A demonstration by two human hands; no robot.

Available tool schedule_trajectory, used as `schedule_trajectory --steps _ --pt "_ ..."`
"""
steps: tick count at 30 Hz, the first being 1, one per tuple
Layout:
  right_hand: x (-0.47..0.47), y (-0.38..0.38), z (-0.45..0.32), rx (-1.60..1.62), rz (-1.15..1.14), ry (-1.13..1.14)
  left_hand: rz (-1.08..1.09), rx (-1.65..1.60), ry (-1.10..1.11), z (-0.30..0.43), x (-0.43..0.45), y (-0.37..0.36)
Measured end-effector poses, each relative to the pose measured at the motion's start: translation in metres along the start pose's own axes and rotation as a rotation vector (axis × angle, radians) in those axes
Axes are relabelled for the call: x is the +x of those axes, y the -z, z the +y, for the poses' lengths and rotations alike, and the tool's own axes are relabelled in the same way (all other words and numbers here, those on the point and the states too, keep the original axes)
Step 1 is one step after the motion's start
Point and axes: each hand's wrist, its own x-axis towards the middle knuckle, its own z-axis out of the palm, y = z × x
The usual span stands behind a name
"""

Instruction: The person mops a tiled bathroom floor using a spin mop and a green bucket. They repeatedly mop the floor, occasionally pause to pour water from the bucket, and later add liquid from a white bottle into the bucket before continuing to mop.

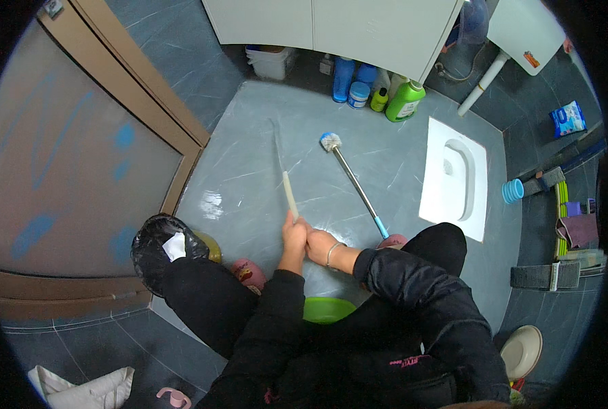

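My left hand (294, 236) is closed around a pale, narrow hose (290, 197) that points away from me over the floor. From the hose tip runs a clear streak that looks like a jet of water (278, 143). My right hand (322, 247), with a bangle at the wrist, is pressed against the left, its fingers curled; whether it also grips the hose is hidden. To the right of the hose a brush with a steel handle (354, 180) lies on the grey floor (242, 148), its white-and-blue bristle head (330, 141) pointing away from me.
A white squat toilet (426, 194) is set in the floor at right. Several bottles (406, 100) and a white plastic bin (271, 62) stand under the cabinet (345, 30). By my left leg is a bin with a black bag (150, 245). A green basin (329, 310) sits between my legs.
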Motion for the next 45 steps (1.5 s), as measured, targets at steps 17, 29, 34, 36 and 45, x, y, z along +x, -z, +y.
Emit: schedule_trajectory --steps 17,29,34,36,45 --pt "-0.004 0.006 0.012 -0.106 0.019 -0.017 -0.079 0.057 0.011 -0.009 0.004 -0.002" --pt "0.001 0.004 0.022 -0.311 -0.301 0.008 0.031 0.096 0.242 -0.016 -0.022 0.02" --pt "-0.007 0.002 0.019 -0.395 -0.391 -0.012 -0.033 0.111 0.337 -0.018 -0.044 0.033" --pt "-0.007 0.003 0.022 -0.467 -0.395 -0.022 0.049 0.274 0.365 -0.019 -0.05 0.033" --pt "-0.011 0.0 0.047 -0.517 -0.513 -0.012 -0.101 0.463 0.236 -0.029 -0.051 0.042"
